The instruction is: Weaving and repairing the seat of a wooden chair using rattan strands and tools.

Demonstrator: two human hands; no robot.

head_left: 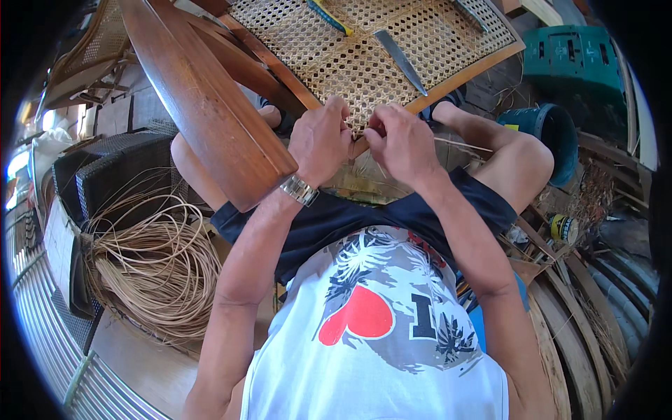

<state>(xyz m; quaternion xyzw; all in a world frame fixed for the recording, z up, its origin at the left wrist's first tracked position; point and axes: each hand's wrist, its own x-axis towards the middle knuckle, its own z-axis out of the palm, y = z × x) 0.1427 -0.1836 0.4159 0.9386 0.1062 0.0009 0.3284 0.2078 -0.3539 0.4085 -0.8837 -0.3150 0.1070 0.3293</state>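
A wooden-framed panel with woven cane (pixel 350 77) lies before me, its near corner between my hands. My left hand (pixel 323 142), with a metal watch on the wrist, is closed at the left side of that corner; its fingertips hide what they pinch. At the right side, my right hand (pixel 402 140) is closed, fingers curled against the thumb. A thin cane strand (pixel 463 144) sticks out to the right from it. On the weave rest a knife blade (pixel 400 61), a yellow-and-blue handled tool (pixel 329 17) and a grey metal tool (pixel 470 14).
A polished wooden chair part (pixel 210 105) slants close above my left forearm. Coiled cane strands (pixel 157 259) lie at the left. To the right stand a dark green bucket (pixel 558 143), a green crate (pixel 570 66), a small tin (pixel 563 228) and wooden strips (pixel 581 336).
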